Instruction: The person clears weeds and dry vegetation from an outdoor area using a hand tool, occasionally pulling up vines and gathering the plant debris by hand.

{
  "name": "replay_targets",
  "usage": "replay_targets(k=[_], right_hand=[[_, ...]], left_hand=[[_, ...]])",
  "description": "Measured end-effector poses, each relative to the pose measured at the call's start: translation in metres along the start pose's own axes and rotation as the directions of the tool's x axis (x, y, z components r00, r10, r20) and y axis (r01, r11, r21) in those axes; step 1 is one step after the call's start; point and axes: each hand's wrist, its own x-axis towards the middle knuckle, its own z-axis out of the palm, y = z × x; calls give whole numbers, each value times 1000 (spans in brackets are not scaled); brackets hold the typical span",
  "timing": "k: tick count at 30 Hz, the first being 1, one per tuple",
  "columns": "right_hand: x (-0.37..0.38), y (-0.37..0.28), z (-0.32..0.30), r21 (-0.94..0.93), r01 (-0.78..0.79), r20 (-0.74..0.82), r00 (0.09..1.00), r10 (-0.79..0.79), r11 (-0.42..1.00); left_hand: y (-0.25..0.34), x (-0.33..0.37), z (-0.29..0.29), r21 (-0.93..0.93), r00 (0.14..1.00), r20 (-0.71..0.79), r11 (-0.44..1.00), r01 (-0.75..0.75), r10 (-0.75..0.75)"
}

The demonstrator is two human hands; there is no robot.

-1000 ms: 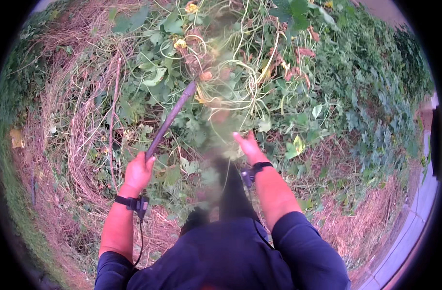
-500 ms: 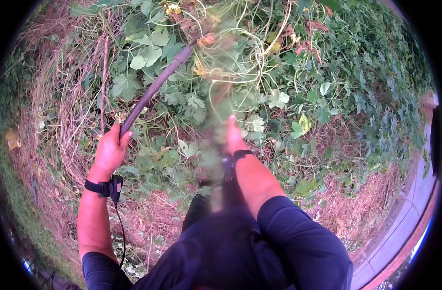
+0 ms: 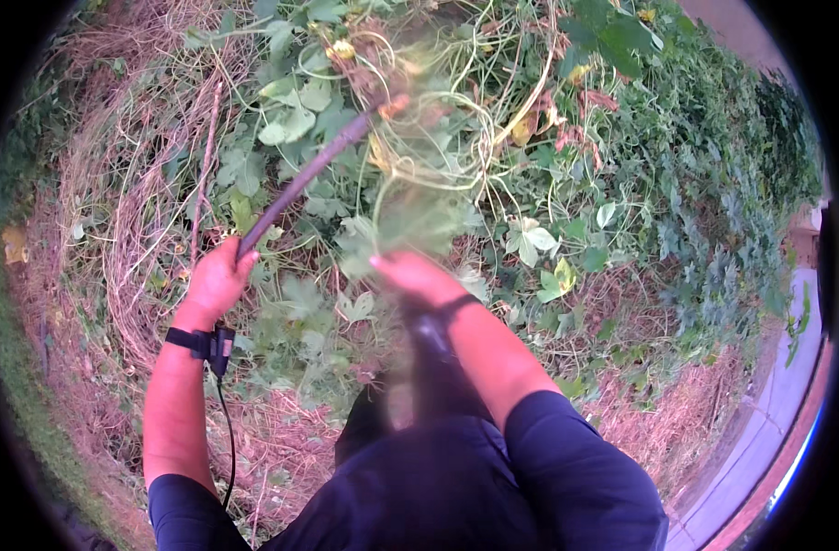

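Observation:
My left hand (image 3: 219, 280) is wrapped round the near end of a long, dark purplish-brown pole (image 3: 305, 177). The pole slants up and to the right, and its far end is lost among tangled vines, so I cannot see whether it carries a tool head. My right hand (image 3: 418, 275) is closed with the thumb toward the left, at a leafy green vine (image 3: 380, 204) that loops down to the fingers. Blurred leaves (image 3: 357, 246) hang around this hand and partly hide what is in the grip.
Dense green foliage (image 3: 713, 174) covers the right side. Dry, stripped stems (image 3: 130, 211) lie in a mat on the left, with a thin upright stick (image 3: 204, 165) among them. Cut grass lies by my legs. A paved strip (image 3: 755, 441) curves along the lower right edge.
My right hand has swung left and slightly down, and the vine and leaves by it have shifted left. The left hand has moved little and keeps its hold on the pole.

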Motion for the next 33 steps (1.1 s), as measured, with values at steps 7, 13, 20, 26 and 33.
replay_targets(k=[7,13,20,26,33], right_hand=[[-82,-82,-144,-511,43,-139,982,-132,859],[-61,-101,-218,-51,424,-585,721,-371,904],[-86,-36,-115,-154,451,-90,879,-467,879],[-99,-26,-86,254,389,-503,835,-223,885],[-85,-11,-138,91,211,-777,626,-63,973]], left_hand=[[-12,-11,89,-153,999,0,987,48,-48],[139,2,67,-551,994,4,829,96,-112],[262,92,61,-859,991,-116,507,-67,-66],[299,102,84,-888,993,38,460,-16,108],[244,74,111,-924,964,173,372,88,203]])
